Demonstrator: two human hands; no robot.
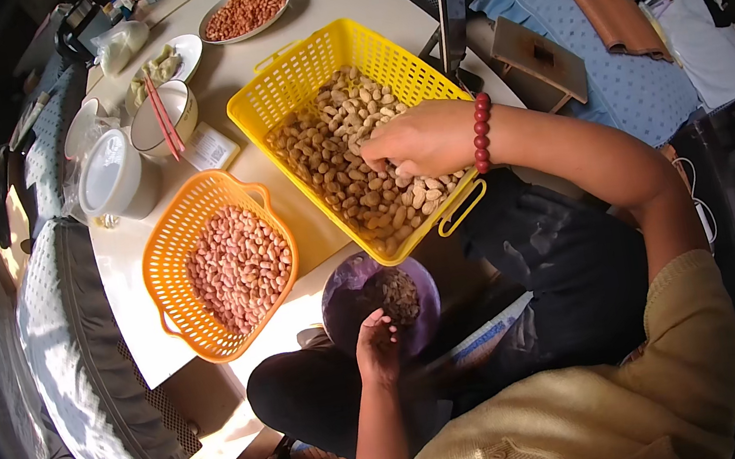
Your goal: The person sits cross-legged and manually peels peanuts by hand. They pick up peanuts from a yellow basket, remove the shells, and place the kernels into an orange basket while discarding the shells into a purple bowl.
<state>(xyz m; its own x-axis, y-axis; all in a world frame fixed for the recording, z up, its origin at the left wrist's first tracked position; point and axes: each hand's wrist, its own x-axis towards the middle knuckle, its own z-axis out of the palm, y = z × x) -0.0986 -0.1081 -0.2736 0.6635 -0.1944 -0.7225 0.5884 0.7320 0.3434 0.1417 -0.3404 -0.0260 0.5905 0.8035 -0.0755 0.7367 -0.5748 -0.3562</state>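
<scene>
My right hand (424,139), with a red bead bracelet (481,132) at its wrist, reaches into a yellow plastic basket (252,122) and touches the unshelled peanuts (343,140). Its fingertips are partly hidden, so whether it grips a peanut cannot be told. My left hand (378,342) is raised with curled fingers at the near rim of a purple bowl (427,302), which holds peanut shells (397,293). What lies inside the left fingers is not clear. To the left, an orange plastic basket (158,261) contains shelled, pink-skinned peanuts (238,267).
Beyond the baskets are a metal plate of reddish peanuts (246,11), a plate of dumplings (187,50), a bowl (179,111) with red chopsticks (162,121) across it, and a lidded plastic tub (116,178). A phone (452,17) stands upright beside the yellow basket.
</scene>
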